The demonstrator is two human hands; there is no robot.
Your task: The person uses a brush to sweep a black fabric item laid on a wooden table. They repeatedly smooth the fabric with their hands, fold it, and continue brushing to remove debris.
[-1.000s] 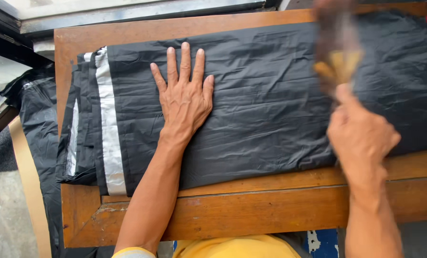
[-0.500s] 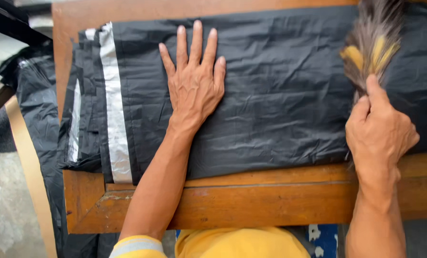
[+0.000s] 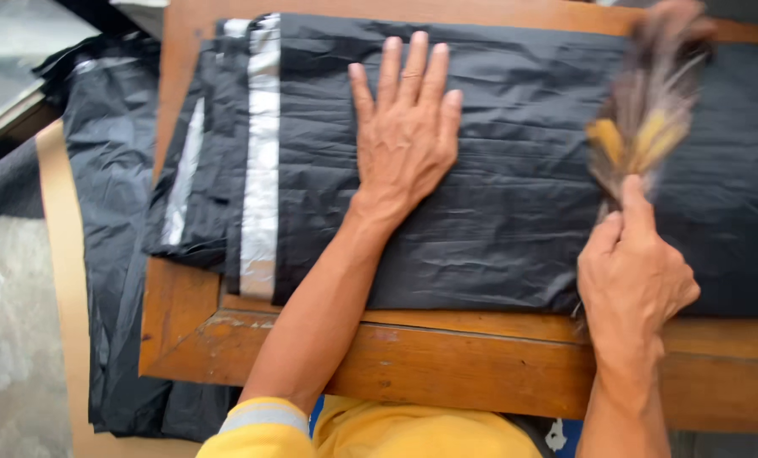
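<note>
— Black plastic bags (image 3: 514, 203), stacked flat on the wooden tabletop (image 3: 481, 365); left edge overhanging; position confirmed?

— Confirmed; left hand (image 3: 408, 136) lies palm-down on the stack, fingers spread, gripping nothing; right hand (image 3: 637, 276) has its grip closed round a feather duster (image 3: 646, 119), blurred, above the bags.

Worn wooden table (image 3: 447, 373); grey floor (image 3: 10, 339) at left; soft daylight.
</note>
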